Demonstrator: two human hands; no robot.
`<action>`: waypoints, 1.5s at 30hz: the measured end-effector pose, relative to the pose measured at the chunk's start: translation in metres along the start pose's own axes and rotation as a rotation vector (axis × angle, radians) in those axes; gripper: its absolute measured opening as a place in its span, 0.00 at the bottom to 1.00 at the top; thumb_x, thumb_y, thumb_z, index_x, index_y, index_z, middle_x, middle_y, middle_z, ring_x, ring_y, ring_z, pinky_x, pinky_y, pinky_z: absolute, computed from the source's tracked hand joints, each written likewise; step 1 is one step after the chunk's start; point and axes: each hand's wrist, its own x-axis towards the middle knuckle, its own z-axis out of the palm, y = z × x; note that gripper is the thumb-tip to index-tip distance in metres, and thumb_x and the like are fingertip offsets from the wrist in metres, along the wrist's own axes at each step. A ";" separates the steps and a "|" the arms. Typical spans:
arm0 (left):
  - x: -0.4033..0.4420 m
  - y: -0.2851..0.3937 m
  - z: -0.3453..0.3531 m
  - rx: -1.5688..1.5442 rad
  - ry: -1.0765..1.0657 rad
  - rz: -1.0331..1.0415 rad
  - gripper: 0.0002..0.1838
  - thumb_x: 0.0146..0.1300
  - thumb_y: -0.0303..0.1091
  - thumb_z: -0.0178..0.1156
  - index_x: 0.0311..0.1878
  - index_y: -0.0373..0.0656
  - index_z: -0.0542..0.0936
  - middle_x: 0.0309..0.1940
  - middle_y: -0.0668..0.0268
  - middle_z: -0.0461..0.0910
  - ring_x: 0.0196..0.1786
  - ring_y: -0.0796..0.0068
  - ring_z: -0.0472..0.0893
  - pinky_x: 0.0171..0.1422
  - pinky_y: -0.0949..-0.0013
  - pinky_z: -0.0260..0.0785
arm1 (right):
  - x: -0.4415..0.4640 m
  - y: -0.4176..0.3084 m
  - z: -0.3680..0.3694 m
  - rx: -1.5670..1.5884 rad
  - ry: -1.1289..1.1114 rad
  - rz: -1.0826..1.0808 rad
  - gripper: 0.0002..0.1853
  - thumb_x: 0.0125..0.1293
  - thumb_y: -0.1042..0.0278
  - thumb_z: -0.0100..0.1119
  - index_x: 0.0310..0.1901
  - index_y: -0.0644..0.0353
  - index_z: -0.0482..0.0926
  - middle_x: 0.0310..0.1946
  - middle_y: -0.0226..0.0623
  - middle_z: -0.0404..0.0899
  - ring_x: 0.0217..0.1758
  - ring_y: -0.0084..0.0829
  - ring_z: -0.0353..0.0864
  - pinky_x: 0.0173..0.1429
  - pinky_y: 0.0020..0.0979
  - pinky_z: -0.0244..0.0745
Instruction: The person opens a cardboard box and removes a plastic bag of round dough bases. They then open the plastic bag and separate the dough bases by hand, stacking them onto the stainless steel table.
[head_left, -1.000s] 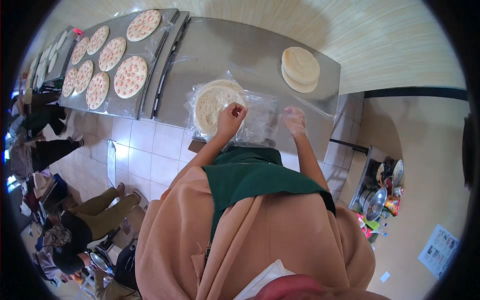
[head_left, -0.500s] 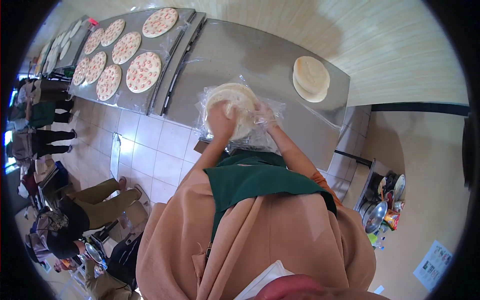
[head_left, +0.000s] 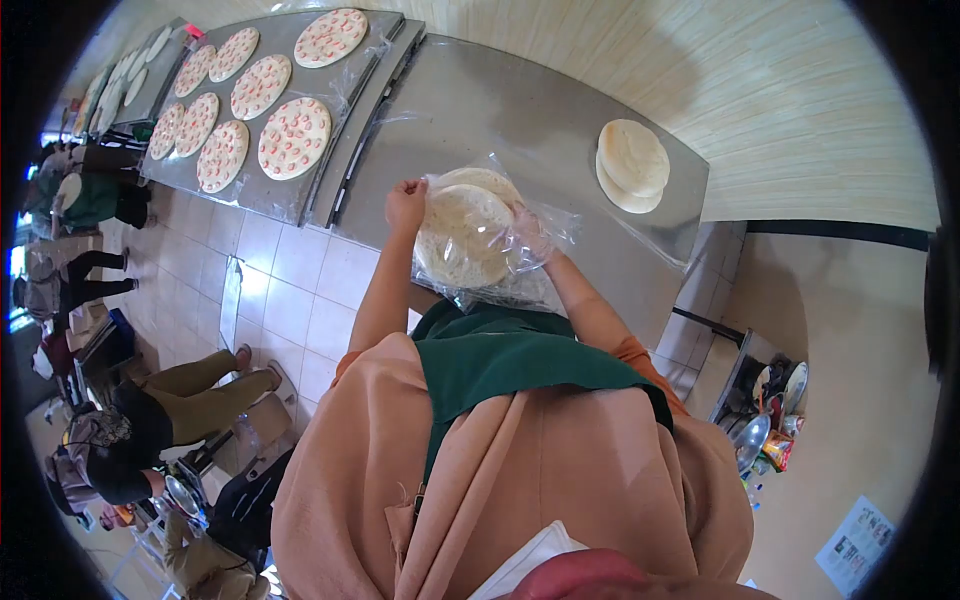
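Two round, pale pizza bases [head_left: 462, 235] lie overlapped at the front edge of the metal table, with a clear plastic bag [head_left: 545, 225] around and under them. At the bag's left edge, my bare left hand [head_left: 406, 205] is closed, pinching the plastic beside the bases. My right hand [head_left: 530, 242], in a thin clear plastic glove, grips the right edge of the bases. Its fingertips are partly hidden by the shiny film. How far the bases are inside the bag, I cannot tell.
More bases [head_left: 633, 165] are piled at the table's right end. On the adjoining metal table [head_left: 340, 105] to the left lie several topped pizzas [head_left: 294, 139]. People [head_left: 120, 440] stand at the lower left. Pans and packets [head_left: 755, 435] sit on a shelf at right.
My left hand has moved from on top of the bases to their left side and now pinches the plastic. My right hand stays at the right edge. The bases are more exposed to view.
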 end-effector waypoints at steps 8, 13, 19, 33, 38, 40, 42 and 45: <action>-0.023 0.010 -0.027 0.072 0.221 0.013 0.18 0.63 0.50 0.62 0.46 0.45 0.81 0.44 0.60 0.84 0.48 0.60 0.82 0.54 0.56 0.69 | -0.045 0.055 0.003 0.218 0.086 0.239 0.28 0.58 0.55 0.70 0.57 0.62 0.76 0.43 0.36 0.82 0.44 0.28 0.81 0.51 0.32 0.77; -0.113 0.003 -0.051 0.350 0.018 0.641 0.29 0.69 0.53 0.51 0.66 0.42 0.69 0.66 0.56 0.69 0.70 0.55 0.64 0.72 0.47 0.47 | -0.047 0.009 -0.001 0.472 0.146 0.283 0.29 0.57 0.56 0.71 0.57 0.62 0.76 0.45 0.35 0.82 0.44 0.26 0.81 0.48 0.31 0.78; -0.098 -0.016 -0.009 0.243 -0.218 0.665 0.47 0.68 0.67 0.35 0.77 0.40 0.42 0.78 0.59 0.44 0.81 0.60 0.39 0.76 0.37 0.17 | -0.062 -0.011 -0.018 0.410 0.167 0.361 0.27 0.57 0.63 0.70 0.57 0.64 0.75 0.45 0.35 0.82 0.44 0.27 0.81 0.48 0.31 0.78; -0.105 -0.012 0.003 0.593 -0.156 0.682 0.47 0.66 0.69 0.40 0.77 0.45 0.47 0.79 0.61 0.40 0.81 0.62 0.35 0.73 0.32 0.13 | -0.119 -0.063 -0.237 -0.640 0.504 0.412 0.22 0.61 0.58 0.62 0.53 0.63 0.77 0.43 0.47 0.84 0.44 0.43 0.84 0.52 0.40 0.76; -0.108 -0.005 0.002 0.582 -0.147 0.681 0.47 0.66 0.68 0.42 0.77 0.45 0.48 0.79 0.60 0.40 0.81 0.61 0.37 0.74 0.34 0.13 | -0.128 0.000 -0.201 -0.954 0.651 0.444 0.13 0.64 0.61 0.58 0.47 0.58 0.79 0.40 0.44 0.82 0.45 0.46 0.82 0.49 0.44 0.76; -0.109 -0.006 0.001 0.565 -0.145 0.681 0.47 0.66 0.68 0.43 0.77 0.45 0.48 0.79 0.60 0.41 0.81 0.60 0.37 0.74 0.35 0.13 | -0.132 0.101 -0.178 -1.202 0.583 0.195 0.11 0.64 0.60 0.57 0.44 0.53 0.80 0.40 0.43 0.81 0.45 0.46 0.81 0.47 0.45 0.76; -0.108 -0.008 0.002 0.538 -0.131 0.694 0.46 0.65 0.67 0.43 0.77 0.45 0.48 0.79 0.60 0.41 0.81 0.60 0.37 0.74 0.35 0.14 | -0.127 0.093 -0.142 -1.101 0.355 0.353 0.10 0.66 0.58 0.54 0.44 0.48 0.80 0.41 0.43 0.80 0.45 0.45 0.81 0.46 0.47 0.76; -0.108 -0.006 0.002 0.551 -0.106 0.711 0.46 0.65 0.66 0.46 0.77 0.43 0.50 0.79 0.58 0.44 0.81 0.59 0.39 0.75 0.36 0.14 | -0.071 0.022 -0.110 -0.929 0.510 0.194 0.13 0.67 0.55 0.53 0.47 0.50 0.80 0.44 0.43 0.80 0.47 0.45 0.80 0.50 0.46 0.75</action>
